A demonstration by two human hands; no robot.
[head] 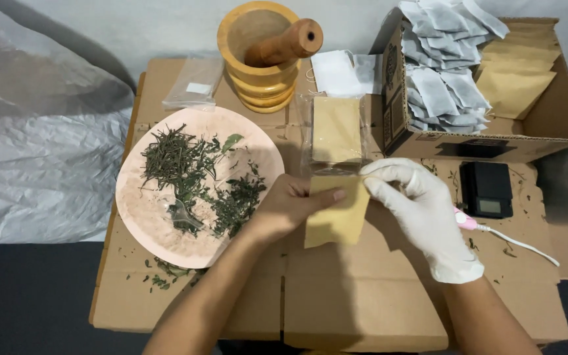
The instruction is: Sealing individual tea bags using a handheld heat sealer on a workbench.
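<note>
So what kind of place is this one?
Probably a makeshift home workspace for packing dried herbs: a plate of dried leaves, a wooden mortar, and a box of filter bags on flattened cardboard.

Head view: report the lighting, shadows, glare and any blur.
Head view: light is soft and even; faint shadows lie under the wooden mortar and cardboard box; mild sheen on the grey plastic sheet; both hands, bare left hand and gloved right hand, and the brown paper pouch look sharp.

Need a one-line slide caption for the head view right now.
Bare left hand and gloved right hand hold a tan paper pouch beside a plate of dried herbs.
</note>
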